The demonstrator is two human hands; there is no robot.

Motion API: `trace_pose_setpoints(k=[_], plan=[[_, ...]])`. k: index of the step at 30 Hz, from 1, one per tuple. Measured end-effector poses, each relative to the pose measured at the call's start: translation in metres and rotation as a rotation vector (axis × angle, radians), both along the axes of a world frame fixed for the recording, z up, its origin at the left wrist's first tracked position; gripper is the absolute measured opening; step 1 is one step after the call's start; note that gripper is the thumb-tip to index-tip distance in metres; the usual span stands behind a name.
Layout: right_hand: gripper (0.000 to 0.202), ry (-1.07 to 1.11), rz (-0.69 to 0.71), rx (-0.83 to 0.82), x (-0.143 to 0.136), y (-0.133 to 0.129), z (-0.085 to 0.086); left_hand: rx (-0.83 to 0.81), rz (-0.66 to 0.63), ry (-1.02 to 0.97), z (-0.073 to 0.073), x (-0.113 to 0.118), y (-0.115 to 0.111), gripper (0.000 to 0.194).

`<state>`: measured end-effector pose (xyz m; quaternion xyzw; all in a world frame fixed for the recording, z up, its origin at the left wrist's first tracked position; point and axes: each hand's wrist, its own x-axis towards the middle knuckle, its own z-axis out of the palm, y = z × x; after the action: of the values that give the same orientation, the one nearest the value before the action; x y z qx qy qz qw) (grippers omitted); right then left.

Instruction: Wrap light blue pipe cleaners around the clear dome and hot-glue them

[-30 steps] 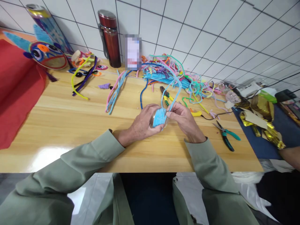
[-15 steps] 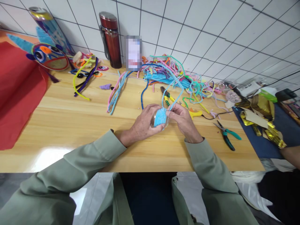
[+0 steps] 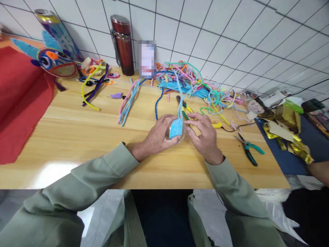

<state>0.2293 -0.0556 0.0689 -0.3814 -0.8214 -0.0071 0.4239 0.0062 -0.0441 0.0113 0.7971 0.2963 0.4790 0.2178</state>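
My left hand (image 3: pixel 161 135) is closed around a clear rounded plastic piece (image 3: pixel 183 134) wrapped in light blue pipe cleaner (image 3: pixel 176 128). Loose light blue ends (image 3: pixel 180 97) rise from the wrapping and stretch toward the back of the table. Just right of the piece, my right hand (image 3: pixel 203 135) has its fingers apart and holds nothing that I can see; its fingertips are close to the clear rim. Behind the hands lie yellow-handled pliers (image 3: pixel 189 108), partly covered by the blue strands.
A heap of coloured pipe cleaners (image 3: pixel 185 82) lies against the tiled wall. Green-handled pliers (image 3: pixel 249 147) rest at right, a red thermos (image 3: pixel 122 48) and a phone (image 3: pixel 147 60) stand behind. Red cloth (image 3: pixel 23 103) and a decorated face piece (image 3: pixel 55 61) are at left. Someone's arm (image 3: pixel 318 171) shows at right.
My right hand has let go of the blue strand and opened, shifting slightly right. The loose ends, bowed out in a loop before, now stand closer together. My left hand keeps its hold.
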Motion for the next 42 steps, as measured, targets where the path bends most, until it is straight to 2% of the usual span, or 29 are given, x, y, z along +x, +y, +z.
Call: trace_pose_setpoints(k=[3, 8, 17, 26, 36, 42], plan=[[0.025, -0.11, 0.115, 0.089, 0.006, 0.001, -0.001, 0.015, 0.009, 0.009, -0.001, 0.0, 0.001, 0.061], [0.032, -0.157, 0.179, 0.055, 0.012, 0.002, -0.005, 0.025, 0.005, 0.013, 0.001, 0.0, 0.0, 0.059], [0.034, -0.081, 0.206, -0.001, 0.008, 0.001, -0.013, -0.004, 0.009, -0.001, 0.006, 0.0, -0.002, 0.056], [0.053, -0.03, 0.229, -0.083, 0.004, -0.006, -0.014, -0.002, 0.018, -0.027, 0.002, -0.003, -0.001, 0.056], [0.043, -0.019, 0.22, -0.076, 0.002, -0.004, -0.018, -0.044, 0.005, -0.002, 0.005, -0.006, -0.002, 0.058], [0.044, 0.004, 0.232, -0.101, 0.001, -0.005, -0.019, -0.188, -0.024, -0.055, 0.013, -0.006, -0.008, 0.044]])
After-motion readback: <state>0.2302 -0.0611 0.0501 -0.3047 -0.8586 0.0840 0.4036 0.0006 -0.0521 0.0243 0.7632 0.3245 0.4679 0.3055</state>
